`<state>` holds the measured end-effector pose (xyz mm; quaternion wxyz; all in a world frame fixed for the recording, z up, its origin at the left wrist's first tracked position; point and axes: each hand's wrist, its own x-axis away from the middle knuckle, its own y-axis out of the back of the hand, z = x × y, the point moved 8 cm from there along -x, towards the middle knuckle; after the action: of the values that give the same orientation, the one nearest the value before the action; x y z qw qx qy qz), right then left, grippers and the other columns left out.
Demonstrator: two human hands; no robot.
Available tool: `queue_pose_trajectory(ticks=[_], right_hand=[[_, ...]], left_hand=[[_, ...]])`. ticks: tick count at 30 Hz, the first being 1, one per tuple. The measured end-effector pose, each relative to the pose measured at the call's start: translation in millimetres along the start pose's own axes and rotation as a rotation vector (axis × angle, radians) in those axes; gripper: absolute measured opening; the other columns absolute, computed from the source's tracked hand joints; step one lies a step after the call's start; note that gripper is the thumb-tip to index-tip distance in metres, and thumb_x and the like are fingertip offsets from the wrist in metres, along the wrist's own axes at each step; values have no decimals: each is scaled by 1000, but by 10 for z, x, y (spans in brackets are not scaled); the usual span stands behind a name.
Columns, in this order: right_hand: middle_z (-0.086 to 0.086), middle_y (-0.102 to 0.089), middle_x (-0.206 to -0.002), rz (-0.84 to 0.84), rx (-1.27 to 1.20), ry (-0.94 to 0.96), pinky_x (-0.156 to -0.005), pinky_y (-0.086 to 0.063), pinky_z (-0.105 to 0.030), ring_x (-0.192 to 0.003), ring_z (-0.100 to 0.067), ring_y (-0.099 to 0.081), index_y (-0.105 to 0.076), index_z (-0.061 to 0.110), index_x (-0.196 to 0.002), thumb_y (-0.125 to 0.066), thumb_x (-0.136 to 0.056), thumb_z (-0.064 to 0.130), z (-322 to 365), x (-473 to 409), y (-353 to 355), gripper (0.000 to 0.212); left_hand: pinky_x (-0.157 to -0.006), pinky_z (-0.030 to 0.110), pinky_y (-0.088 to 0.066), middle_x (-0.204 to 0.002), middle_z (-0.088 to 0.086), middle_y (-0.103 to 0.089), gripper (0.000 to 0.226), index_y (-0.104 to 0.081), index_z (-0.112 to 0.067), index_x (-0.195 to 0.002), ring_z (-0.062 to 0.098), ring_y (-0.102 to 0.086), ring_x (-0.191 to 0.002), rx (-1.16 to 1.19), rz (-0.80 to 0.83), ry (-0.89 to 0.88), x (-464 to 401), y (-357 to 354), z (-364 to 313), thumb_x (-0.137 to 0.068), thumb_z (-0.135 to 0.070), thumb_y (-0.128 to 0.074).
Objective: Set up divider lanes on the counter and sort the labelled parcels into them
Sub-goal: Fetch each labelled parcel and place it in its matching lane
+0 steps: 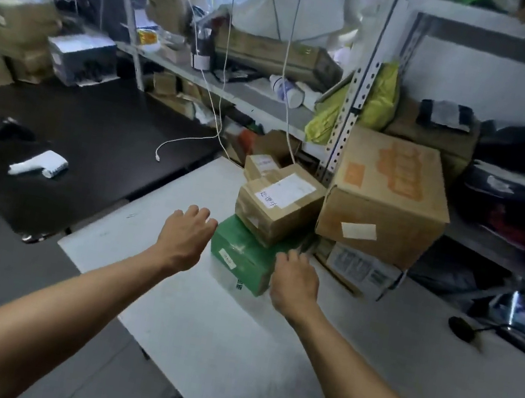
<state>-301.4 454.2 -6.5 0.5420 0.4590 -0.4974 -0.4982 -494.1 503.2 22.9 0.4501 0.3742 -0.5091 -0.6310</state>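
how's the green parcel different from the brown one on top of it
The green parcel is wrapped green and lies directly on the white counter; the brown parcel is plain cardboard, stacked on it. The brown one bears a large white label, the green one only small ones. Both are box-shaped.

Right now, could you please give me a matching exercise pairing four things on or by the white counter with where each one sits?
Things:
1. green parcel
2. brown taped parcel
3. large orange-printed carton
4. white handheld device

Places:
A. on the dark table at left
B. lying on the white counter between the hands
C. at the rack's edge, right of the stack
D. stacked on the green parcel

Pairs: 1-B, 2-D, 3-C, 4-A
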Motion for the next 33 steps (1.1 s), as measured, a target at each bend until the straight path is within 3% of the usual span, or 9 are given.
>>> queue_pose_trajectory(ticks=[5,9,13,16,19,23,27,30,33], right_hand=[[-15,-48,-147,10,-317,-355,-108,-38,-39,-136,-32,-41,-39,6,-148,-42,-105,22,-214,-509,-143,46],[-11,-28,-165,-107,-914,-634,-120,-22,-36,-152,-29,-25,-24,13,-161,-32,-111,29,-369,-798,-276,53],[0,-20,-168,-297,-1497,-772,-122,-19,-32,-154,-18,-20,-15,17,-163,-30,-112,37,-270,-985,-298,57],[14,-46,-147,-371,-1548,-704,-110,-33,-22,-134,-7,-45,-31,20,-158,-29,-112,41,-160,-1066,-181,51],[7,-69,-114,-445,-1549,-703,-84,-50,-23,-103,-7,-67,-60,24,-122,-34,-111,41,-156,-970,-180,34],[-4,-64,-115,-390,-1629,-724,-90,-52,-35,-107,-19,-63,-49,22,-116,-47,-104,51,13,-760,-317,31],[2,-57,-118,-429,-1576,-681,-73,-46,-15,-99,-4,-59,-39,20,-129,-47,-105,45,144,-494,-335,36],[-1,-57,-130,-479,-1655,-641,-84,-50,-18,-111,-6,-59,-42,20,-137,-40,-106,50,181,-233,-359,44],[-8,-63,-136,-536,-1671,-579,-108,-48,-46,-127,-23,-59,-56,19,-136,-44,-95,67,240,162,-403,65]], left_hand=[[-92,39,-49,-136,5,-51,51,-46,-18,-140,27,-48,-124,140,107,-70,-807,-257,162,-91,-10,-55],[-117,41,-32,-160,11,-39,54,-31,-14,-157,29,-37,-145,917,190,51,-1381,-257,200,-104,-19,-39],[-112,37,-33,-143,6,-49,63,-40,-20,-154,28,-45,-135,1684,477,287,-1700,-326,18,-109,-51,-10],[-102,38,-38,-131,7,-53,76,-42,-21,-153,27,-51,-117,1617,618,218,-1817,-435,-25,-103,-67,-9],[-104,46,-43,-117,10,-61,80,-60,-24,-134,26,-58,-106,1555,681,201,-1790,-614,43,-97,-76,-13],[-96,48,-50,-115,11,-64,69,-62,-16,-106,27,-62,-104,1670,643,280,-1563,-796,188,-97,-75,-27],[-91,46,-50,-109,9,-65,59,-62,-15,-99,26,-63,-99,1768,537,284,-1338,-752,260,-101,-67,-32],[-83,36,-49,-114,9,-63,53,-60,-11,-108,20,-61,-96,1702,441,139,-1166,-635,197,-105,-57,-32],[-69,30,-43,-102,9,-67,69,-60,-4,-105,19,-63,-91,1505,394,-35,-894,-636,45,-99,-68,-35]])
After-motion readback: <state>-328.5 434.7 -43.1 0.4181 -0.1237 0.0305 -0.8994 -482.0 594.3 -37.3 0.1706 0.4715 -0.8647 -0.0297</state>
